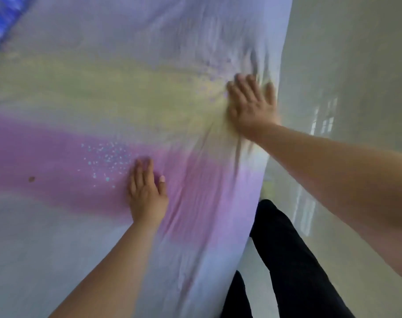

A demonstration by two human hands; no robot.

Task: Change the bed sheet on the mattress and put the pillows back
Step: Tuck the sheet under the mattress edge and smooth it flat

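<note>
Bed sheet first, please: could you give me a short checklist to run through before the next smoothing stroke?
1. Left hand flat on the bed sheet: ok.
2. Right hand flat near the sheet's edge: ok.
3. Sheet free of wrinkles: not ok, creases fan out around the right hand.
4. Sheet clean: not ok, a small brown spot shows on the pink band.
5. Edge tucked under the mattress: cannot tell.
6. Pillows back: cannot tell, none in view.

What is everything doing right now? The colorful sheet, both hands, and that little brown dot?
bed sheet: spread out, wrinkled near the right edge
left hand: flat, pressing the pink band
right hand: flat, pressing the yellow band, blurred
brown spot: on the pink band
</note>
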